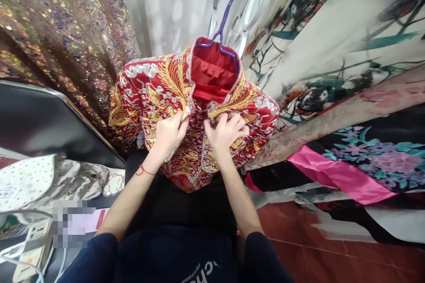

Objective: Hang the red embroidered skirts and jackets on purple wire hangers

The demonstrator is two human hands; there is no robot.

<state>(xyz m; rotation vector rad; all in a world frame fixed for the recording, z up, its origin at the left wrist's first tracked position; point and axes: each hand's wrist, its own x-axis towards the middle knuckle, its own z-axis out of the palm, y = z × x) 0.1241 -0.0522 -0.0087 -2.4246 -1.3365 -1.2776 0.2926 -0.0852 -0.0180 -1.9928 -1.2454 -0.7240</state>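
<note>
A red jacket (232, 148) with gold and silver embroidery hangs in front of me on a purple hanger (229, 9). Its collar stands open at the front, showing the red lining and a size tag (214, 70) marked S. My left hand (169, 132) pinches the front edge below the collar on the left side. On the opposite edge, my right hand (227, 130) has its fingers curled on the cloth, thumb at the border. Both hands are closed on the jacket, and a gap lies between the two edges at the neck.
At left, a black chair back (49, 115) stands before a sequined curtain (66, 22). Below it lie a dotted cloth bag (69, 177), a power strip (33, 247) and cables. Printed garments (318, 53) and a pink ribbon (341, 174) hang on the right.
</note>
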